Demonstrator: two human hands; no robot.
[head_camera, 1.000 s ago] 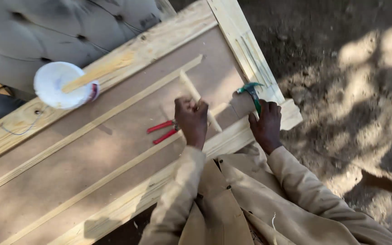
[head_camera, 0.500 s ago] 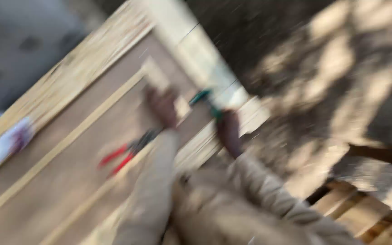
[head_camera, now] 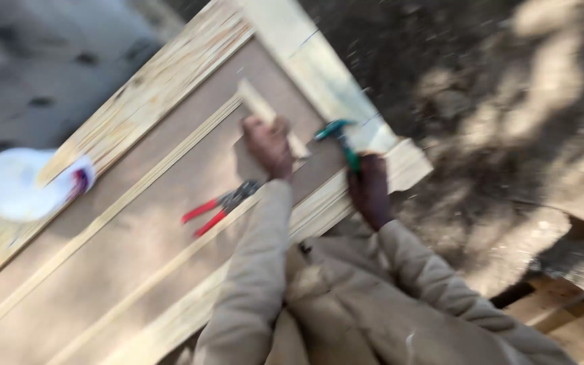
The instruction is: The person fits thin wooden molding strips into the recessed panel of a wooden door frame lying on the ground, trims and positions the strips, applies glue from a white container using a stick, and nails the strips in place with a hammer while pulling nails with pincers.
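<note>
— Head view, blurred: what are your hands on?

— My left hand presses down on a short strip of pale wood lying across the brown panel. The fingers lie flat over it, a closed, pinning grip. My right hand is wrapped tight around the handle of a green hammer; its head sits just beside the strip's near end, above the frame rail.

— So which step is this?

— I judge it as fixing the strip to the panel: one hand keeps it in place, the other has the hammer ready. I can't tell whether a nail is already set; the blur hides anything that small.

— What does the next move call for?

— The strip has to stay square between the long mouldings, so my left hand must not let it slide. The hammer blow should land on the strip well clear of my fingers, and be light, since the wood is thin and could split.

— Anything else near?

— Red pliers lie on the panel just left of my left sleeve. A white bowl rests on the frame, well apart.
</note>
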